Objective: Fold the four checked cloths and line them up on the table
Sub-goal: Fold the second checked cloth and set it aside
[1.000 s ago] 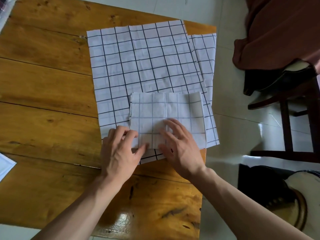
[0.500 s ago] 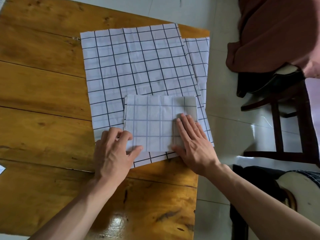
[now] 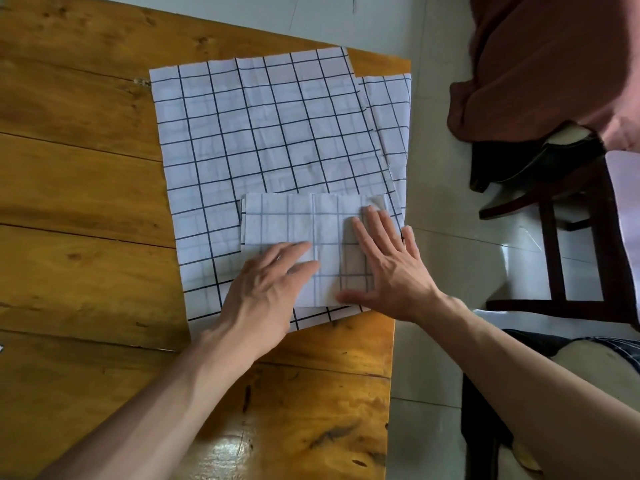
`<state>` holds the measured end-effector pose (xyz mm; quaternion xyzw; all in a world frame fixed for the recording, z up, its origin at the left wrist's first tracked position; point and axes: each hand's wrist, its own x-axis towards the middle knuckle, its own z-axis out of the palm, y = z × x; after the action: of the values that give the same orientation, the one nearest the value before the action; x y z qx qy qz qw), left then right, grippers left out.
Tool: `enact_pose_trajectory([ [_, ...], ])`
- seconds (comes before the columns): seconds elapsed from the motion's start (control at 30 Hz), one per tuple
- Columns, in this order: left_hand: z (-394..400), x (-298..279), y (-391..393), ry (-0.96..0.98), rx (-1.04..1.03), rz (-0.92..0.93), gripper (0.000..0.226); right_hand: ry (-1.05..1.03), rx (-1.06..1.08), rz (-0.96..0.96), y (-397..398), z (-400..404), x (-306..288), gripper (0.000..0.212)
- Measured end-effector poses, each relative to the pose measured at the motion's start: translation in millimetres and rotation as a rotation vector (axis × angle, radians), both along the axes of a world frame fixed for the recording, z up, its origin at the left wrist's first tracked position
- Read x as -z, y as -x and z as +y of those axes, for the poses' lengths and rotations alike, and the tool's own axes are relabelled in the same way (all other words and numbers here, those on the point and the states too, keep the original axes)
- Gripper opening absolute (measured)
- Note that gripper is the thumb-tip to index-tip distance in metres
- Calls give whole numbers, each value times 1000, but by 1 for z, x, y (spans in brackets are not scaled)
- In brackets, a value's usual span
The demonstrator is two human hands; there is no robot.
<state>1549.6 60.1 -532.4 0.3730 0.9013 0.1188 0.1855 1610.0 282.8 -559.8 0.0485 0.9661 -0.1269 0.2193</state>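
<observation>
My wooden table [image 3: 86,202] fills the left of the view, its right edge meeting the tiled floor. Spread flat on the table near that right edge lies an unfolded checked cloth [image 3: 259,133], with another cloth's edge [image 3: 394,116] peeking out from under it on the right. On the near right part of the spread cloth sits the folded cloth [image 3: 298,220], pale side up. My left hand [image 3: 263,289] rests flat on its near left part, fingers straight, gripping nothing; my right hand [image 3: 388,271] presses its right side, fingers extended together.
</observation>
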Motion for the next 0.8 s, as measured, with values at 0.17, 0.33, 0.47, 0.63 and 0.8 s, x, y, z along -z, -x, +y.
enact_pose_trajectory([
  [0.17, -5, 5, -1, -24, 0, -10, 82, 33, 6, -12, 12, 7, -3, 139],
  [0.33, -7, 7, -3, -50, -29, -13, 57, 18, 17, 16, 13, 3, -9, 137],
  [0.47, 0, 5, -7, -23, -93, 15, 50, -75, 47, 151, -3, -19, -15, 116],
  [0.63, 1, 4, -8, 27, -53, 30, 62, 59, 74, 218, -22, -22, -11, 94],
  [0.8, -7, 6, 1, 35, 67, 45, 65, 56, 90, 123, -23, -14, -10, 100],
])
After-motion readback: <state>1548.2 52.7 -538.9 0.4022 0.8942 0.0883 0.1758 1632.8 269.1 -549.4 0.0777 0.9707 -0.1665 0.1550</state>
